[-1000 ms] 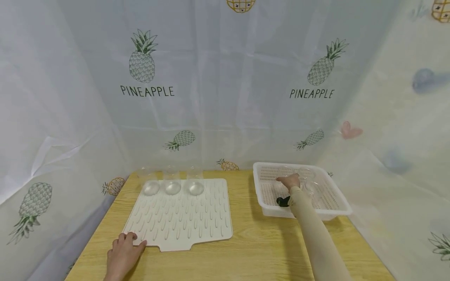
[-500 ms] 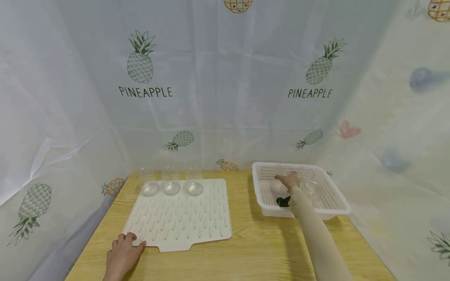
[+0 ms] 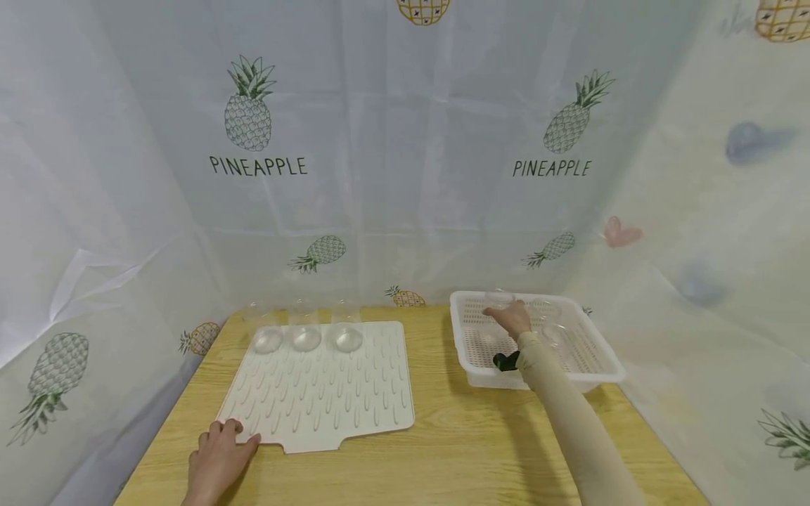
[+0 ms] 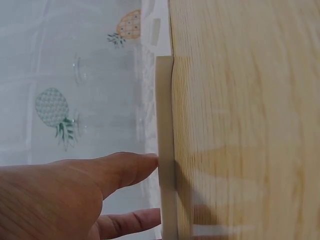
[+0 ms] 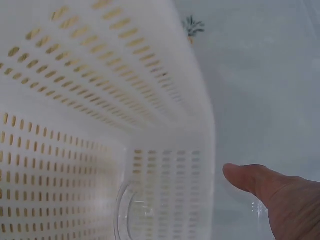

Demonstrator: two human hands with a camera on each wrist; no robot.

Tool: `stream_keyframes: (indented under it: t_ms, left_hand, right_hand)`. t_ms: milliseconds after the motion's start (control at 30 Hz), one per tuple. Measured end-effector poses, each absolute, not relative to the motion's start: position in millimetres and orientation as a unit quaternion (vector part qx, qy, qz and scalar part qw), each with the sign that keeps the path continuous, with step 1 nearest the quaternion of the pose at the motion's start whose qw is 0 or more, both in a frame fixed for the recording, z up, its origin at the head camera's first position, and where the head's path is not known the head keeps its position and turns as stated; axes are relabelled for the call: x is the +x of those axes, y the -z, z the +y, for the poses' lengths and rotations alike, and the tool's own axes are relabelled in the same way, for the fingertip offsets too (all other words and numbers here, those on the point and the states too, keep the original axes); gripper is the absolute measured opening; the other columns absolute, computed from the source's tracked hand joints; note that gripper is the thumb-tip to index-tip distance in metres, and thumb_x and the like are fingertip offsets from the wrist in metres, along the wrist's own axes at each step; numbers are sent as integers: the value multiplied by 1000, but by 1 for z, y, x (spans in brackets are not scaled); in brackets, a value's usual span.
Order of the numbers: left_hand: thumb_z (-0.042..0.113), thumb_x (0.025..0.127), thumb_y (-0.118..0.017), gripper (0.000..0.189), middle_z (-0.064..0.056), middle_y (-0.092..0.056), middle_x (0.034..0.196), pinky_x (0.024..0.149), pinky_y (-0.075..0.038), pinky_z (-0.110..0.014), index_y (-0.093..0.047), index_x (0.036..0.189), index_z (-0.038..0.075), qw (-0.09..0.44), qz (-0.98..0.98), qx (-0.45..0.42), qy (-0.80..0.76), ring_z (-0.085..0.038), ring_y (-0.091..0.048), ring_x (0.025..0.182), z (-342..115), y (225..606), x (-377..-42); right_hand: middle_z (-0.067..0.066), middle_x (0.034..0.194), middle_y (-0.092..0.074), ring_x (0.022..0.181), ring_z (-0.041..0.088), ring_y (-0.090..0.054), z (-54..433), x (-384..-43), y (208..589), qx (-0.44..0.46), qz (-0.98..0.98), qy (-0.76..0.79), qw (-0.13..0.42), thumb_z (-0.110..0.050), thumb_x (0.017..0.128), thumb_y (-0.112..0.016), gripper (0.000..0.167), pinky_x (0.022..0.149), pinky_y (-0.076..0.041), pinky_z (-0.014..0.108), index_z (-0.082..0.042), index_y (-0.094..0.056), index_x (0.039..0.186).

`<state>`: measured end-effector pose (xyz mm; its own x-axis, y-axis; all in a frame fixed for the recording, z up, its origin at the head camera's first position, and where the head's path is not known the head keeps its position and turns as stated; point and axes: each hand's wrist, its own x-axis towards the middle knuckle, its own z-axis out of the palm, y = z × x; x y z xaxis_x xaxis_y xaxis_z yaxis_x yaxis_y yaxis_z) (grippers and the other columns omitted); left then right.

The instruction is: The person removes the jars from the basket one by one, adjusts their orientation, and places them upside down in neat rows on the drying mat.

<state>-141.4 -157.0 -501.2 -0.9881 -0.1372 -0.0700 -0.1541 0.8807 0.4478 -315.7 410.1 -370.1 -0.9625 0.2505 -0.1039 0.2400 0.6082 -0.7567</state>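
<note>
My left hand (image 3: 218, 453) holds the near-left corner of a white draining tray (image 3: 316, 400), thumb at its front edge. In the left wrist view, the thumb (image 4: 130, 167) and a finger touch the tray's edge (image 4: 165, 125). Three clear cups (image 3: 268, 339) stand in a row along the tray's far end. Over a white slotted basket (image 3: 465, 358), my right hand (image 3: 511, 320) grips a clear cup (image 3: 500, 296), its rim showing just beyond the hand; the fingers are mostly hidden. The right wrist view shows my right thumb (image 5: 245, 177) beside the basket wall (image 5: 200, 110).
More clear cups (image 3: 553, 334) lie in the basket, with a dark object (image 3: 505, 362) near its front wall, partly hidden by the sleeve. Wooden table top (image 3: 443, 450) lies between tray and basket. A pineapple-print curtain (image 3: 405, 197) encloses the back and sides.
My right hand has risen slightly and shifted left and away, and the cup's rim has moved up with it. My left hand stays at the tray corner. The view has turned a little.
</note>
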Motion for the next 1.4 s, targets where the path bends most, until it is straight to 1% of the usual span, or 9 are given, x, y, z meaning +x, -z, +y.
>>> stream_keyframes:
  t_ms: [200, 400, 633, 867, 1033, 1200, 1300, 1367, 1400]
  left_hand:
    - [49, 88, -63, 58, -29, -49, 103, 71, -43, -58, -56, 105, -5, 19, 970, -81, -230, -49, -48, 97, -158, 501, -140]
    - [52, 88, -61, 59, -28, -49, 101, 69, -43, -58, -56, 104, -5, 26, 970, -77, -230, -48, -49, 96, -159, 501, -138]
    - [49, 88, -62, 56, -28, -49, 102, 69, -44, -57, -57, 104, -5, 19, 970, -75, -229, -47, -49, 96, -159, 499, -138]
    - [46, 88, -63, 54, -28, -50, 101, 68, -45, -58, -57, 103, -5, 8, 971, -70, -230, -47, -50, 95, -159, 497, -138]
    - [47, 88, -62, 55, -27, -51, 99, 67, -46, -57, -57, 103, -6, 14, 969, -65, -238, -46, -51, 94, -157, 492, -139]
    - [51, 90, -58, 61, -32, -51, 105, 71, -46, -60, -56, 108, -8, 31, 968, -61, -240, -50, -50, 98, -154, 487, -141]
    - [52, 91, -57, 66, -35, -50, 107, 74, -44, -64, -54, 111, -11, 37, 969, -61, -235, -54, -48, 101, -152, 481, -141]
    - [52, 91, -57, 68, -37, -49, 105, 74, -43, -65, -52, 110, -14, 33, 971, -62, -228, -56, -47, 99, -151, 478, -139]
    - [49, 91, -58, 66, -37, -49, 103, 73, -43, -65, -51, 108, -14, 28, 972, -65, -223, -57, -48, 98, -150, 476, -139]
  right_hand:
    - [34, 154, -13, 137, 50, -26, 397, -307, 353, -113, -908, -404, -8, -46, 87, -66, 107, 109, -32, 59, 10, -1, 150]
    - [27, 148, -31, 132, 46, -37, 388, -296, 339, -93, -909, -406, -4, -52, 84, -67, 103, 105, -37, 58, 5, -10, 149]
    - [23, 144, -38, 127, 43, -44, 374, -285, 322, -68, -916, -394, 19, -58, 81, -69, 94, 98, -44, 54, -2, -27, 144]
    - [22, 142, -42, 129, 41, -44, 343, -265, 308, -2, -917, -396, 47, -52, 83, -70, 87, 96, -46, 54, -6, -28, 143]
    - [19, 137, -48, 126, 39, -49, 317, -251, 311, 41, -931, -357, 62, -53, 82, -70, 85, 92, -49, 52, -7, -31, 143]
    - [17, 131, -52, 121, 36, -54, 298, -241, 317, 82, -940, -319, 92, -56, 80, -71, 89, 88, -51, 50, -10, -32, 147]
    - [16, 128, -53, 117, 35, -56, 291, -238, 320, 105, -947, -281, 116, -56, 79, -72, 90, 82, -53, 48, -12, -33, 147]
    - [17, 126, -52, 107, 33, -59, 288, -237, 321, 120, -950, -257, 132, -55, 78, -73, 88, 75, -53, 45, -13, -35, 146]
    - [16, 125, -52, 101, 32, -60, 287, -236, 322, 126, -952, -239, 141, -55, 78, -72, 87, 71, -52, 43, -14, -36, 146]
